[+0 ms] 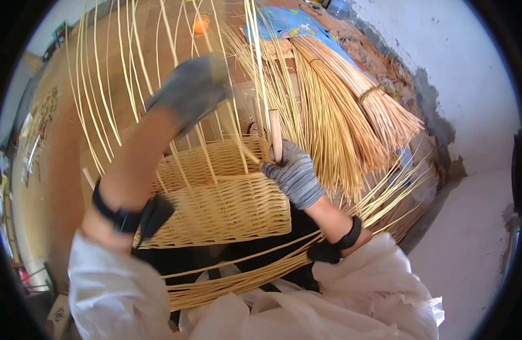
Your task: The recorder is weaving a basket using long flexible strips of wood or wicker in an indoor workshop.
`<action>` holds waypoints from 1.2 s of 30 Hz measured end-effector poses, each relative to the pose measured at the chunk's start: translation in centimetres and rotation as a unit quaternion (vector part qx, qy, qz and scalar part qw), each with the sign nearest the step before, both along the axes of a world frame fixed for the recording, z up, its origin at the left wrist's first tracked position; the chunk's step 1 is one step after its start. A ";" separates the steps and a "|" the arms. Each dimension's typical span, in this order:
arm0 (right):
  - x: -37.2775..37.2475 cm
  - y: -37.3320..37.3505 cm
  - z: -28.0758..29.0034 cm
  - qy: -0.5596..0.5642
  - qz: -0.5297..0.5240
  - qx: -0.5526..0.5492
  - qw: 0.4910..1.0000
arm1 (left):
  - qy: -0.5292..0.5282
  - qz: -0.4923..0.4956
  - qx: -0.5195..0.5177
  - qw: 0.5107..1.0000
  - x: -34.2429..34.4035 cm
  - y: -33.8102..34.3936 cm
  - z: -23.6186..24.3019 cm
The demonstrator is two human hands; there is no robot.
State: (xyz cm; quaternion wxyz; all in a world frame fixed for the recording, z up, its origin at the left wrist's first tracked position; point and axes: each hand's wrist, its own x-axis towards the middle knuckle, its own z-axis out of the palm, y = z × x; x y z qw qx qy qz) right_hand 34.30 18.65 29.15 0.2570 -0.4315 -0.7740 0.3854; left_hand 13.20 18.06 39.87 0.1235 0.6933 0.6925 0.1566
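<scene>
1. Resting at the near-right corner of a pale woven basket [227,211], the right hand [295,174], in a grey striped glove, has its fingers bent in toward the rim; I cannot tell whether they close on the rim or on a rod end beside them.
2. A thick peeled stick [276,136] stands up at that corner, just beside the right hand.
3. The left hand [190,93], in a grey glove, is raised above the basket among the upright rods [168,28]; it is blurred, so how far its fingers open and what they hold, I cannot tell.
4. The basket sits in front of the person, beyond loose rods [238,281] lying across the lap.
5. To the right lie a yellowish rod bundle [329,113] and a pinker, tied bundle [380,105], near a blue patterned cloth [289,24].
</scene>
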 end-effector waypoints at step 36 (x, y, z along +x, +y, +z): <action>9.2 0.2 4.7 0.379 0.005 -0.338 0.861 | 0.071 0.223 0.138 0.962 1.0 -18.4 -11.4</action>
